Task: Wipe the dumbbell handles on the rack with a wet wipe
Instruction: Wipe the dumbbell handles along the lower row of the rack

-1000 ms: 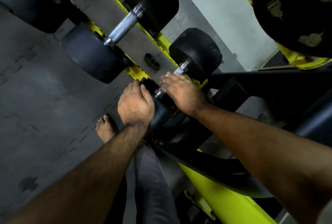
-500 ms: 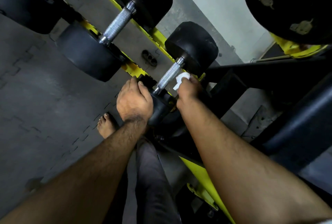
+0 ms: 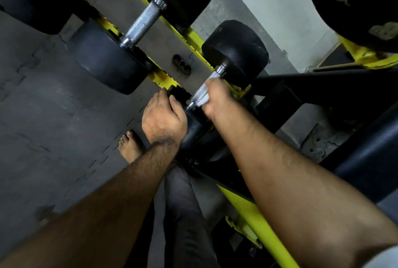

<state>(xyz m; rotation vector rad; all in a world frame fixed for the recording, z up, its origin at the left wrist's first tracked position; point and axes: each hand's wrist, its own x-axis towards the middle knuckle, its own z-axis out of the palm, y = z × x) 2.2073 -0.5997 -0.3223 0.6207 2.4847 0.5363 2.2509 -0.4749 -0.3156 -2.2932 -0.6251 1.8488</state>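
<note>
Two hands are working the nearest dumbbell handle on the yellow rack: right hand gripping wet wipe around it, left hand curling over its near weight, next handle likely awaiting a reach.

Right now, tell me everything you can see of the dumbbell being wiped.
The nearest dumbbell has two black, rubbery-looking round heads joined by a knurled silver handle. It lies across the yellow rack. The right hand curls around the handle with a white wipe against it. The left hand holds the near head.
</note>
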